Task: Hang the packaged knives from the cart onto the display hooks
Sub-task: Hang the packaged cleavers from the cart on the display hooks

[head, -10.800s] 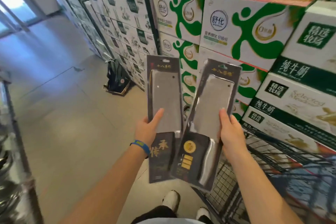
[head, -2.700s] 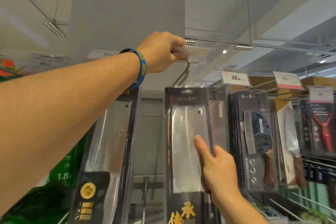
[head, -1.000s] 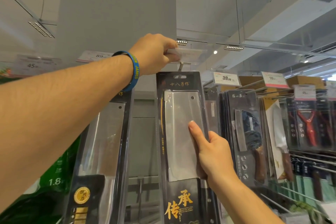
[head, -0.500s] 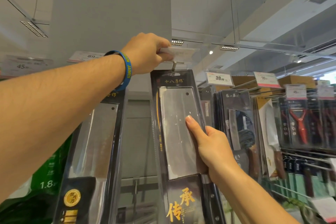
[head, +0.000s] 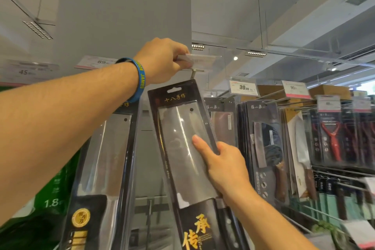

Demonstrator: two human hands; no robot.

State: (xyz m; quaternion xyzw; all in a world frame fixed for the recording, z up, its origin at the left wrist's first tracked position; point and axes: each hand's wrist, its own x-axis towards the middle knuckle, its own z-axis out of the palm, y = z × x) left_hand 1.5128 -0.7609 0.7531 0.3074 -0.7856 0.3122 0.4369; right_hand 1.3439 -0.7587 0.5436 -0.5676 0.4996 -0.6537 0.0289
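My right hand [head: 223, 165] grips a packaged cleaver [head: 182, 140] by its right edge, thumb on the clear blister. The black card is tilted, its top slot just below and left of the display hook [head: 193, 73]. My left hand [head: 162, 60], with a blue wristband, pinches the clear price-tag holder [head: 199, 61] at the hook's tip and holds it lifted. A second packaged cleaver [head: 109, 160] hangs under my left forearm on the left.
To the right hang more packaged knives [head: 263, 144] and red peelers [head: 330, 134] on hooks with price tags [head: 243, 87]. A grey pillar [head: 125, 16] rises behind the hook. Green packaging [head: 50, 199] shows at lower left.
The cleaver package has tipped, its top leaning left and sitting slightly lower under the hook. My left hand still holds the price-tag holder up.
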